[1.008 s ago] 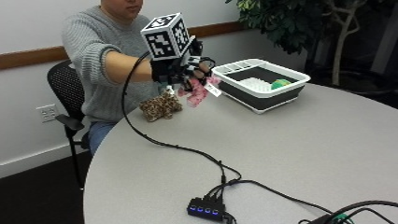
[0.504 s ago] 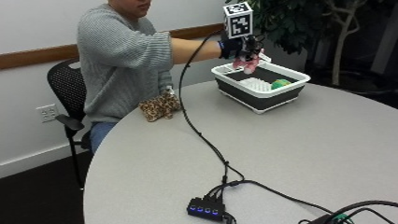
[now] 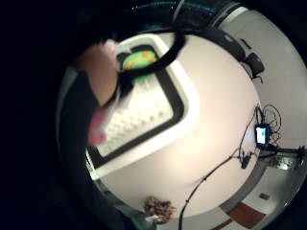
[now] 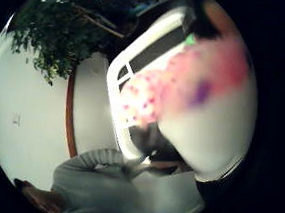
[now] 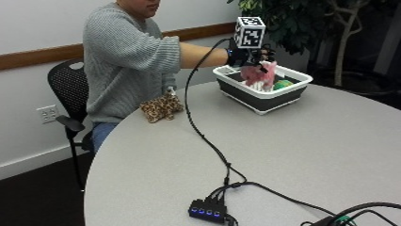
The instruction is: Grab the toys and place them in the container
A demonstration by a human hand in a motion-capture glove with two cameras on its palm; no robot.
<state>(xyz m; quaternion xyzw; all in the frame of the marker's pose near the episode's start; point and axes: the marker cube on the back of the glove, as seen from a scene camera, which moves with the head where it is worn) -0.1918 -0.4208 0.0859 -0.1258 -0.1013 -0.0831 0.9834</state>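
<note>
Grip is curled round the pink toy, which hangs below it, low over the container and above the green toy inside. Half a second ago toy was higher; leopard toy unchanged on the bench edge.

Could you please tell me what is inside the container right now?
Inside the container lies a green toy; the pink toy, held by the right hand, hangs into it, hiding part of the floor.
</note>
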